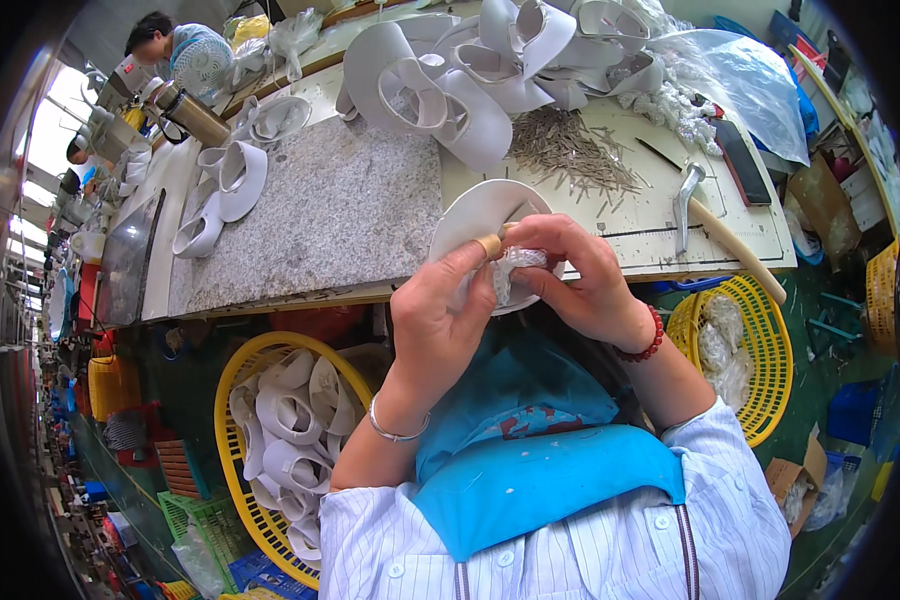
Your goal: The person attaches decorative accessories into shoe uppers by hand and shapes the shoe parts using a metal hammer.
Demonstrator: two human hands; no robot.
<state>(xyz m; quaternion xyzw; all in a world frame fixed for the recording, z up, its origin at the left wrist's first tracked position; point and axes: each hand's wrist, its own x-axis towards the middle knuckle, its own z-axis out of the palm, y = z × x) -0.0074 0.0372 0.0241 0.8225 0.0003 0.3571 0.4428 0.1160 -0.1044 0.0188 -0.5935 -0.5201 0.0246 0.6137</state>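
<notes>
Over the table's front edge, my left hand (448, 305) is closed on a white curved sandal upper (480, 212), its thumb and forefinger pinching near the middle. Tan tape wraps one of that hand's fingertips. My right hand (585, 275) meets it from the other side, with bent fingers closed on a small shiny, clear-and-silver ornament (522, 260) against the upper. The fingertips of both hands nearly touch, and they partly hide how the ornament sits on the upper. A heap of similar white uppers (470, 105) lies on the table just beyond my hands.
A grey stone slab (320, 200) covers the table's left part. Thin grey-brown strips (575, 155) are piled beyond my hands, with a wooden-handled hammer (725, 235) at right. Yellow baskets hold white uppers (295, 430) at left and shiny ornaments (722, 350) at right. A person (165, 45) sits far left.
</notes>
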